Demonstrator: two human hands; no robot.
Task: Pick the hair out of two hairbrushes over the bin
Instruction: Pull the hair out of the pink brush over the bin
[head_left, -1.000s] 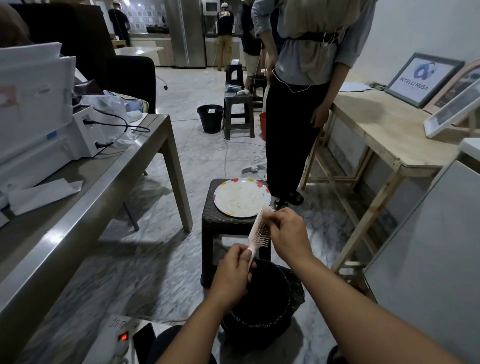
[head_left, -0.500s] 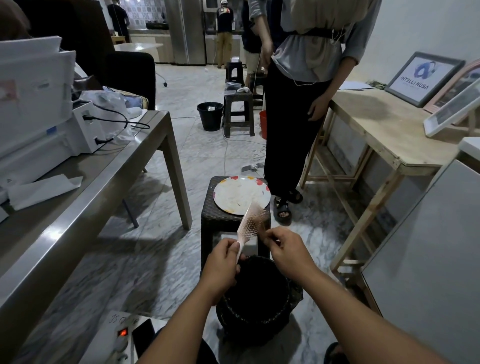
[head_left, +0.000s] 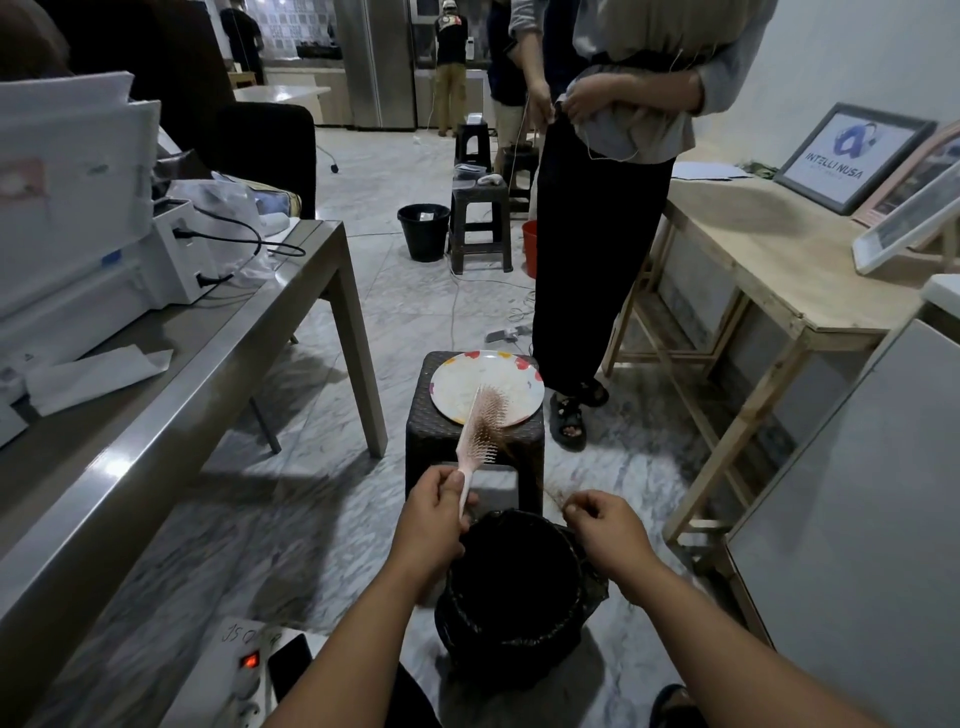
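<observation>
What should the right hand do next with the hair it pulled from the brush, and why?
Probably let go over the bin. The right hand pinches a tuft of hair just above the bin's rim, away from the brush that the left hand holds.

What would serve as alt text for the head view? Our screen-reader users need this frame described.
Over a black lined bin, the left hand grips a pink hairbrush by its handle while the right hand pinches a strand of hair pulled from its bristles. Beyond stand a dark stool bearing a plate, and a person.
</observation>
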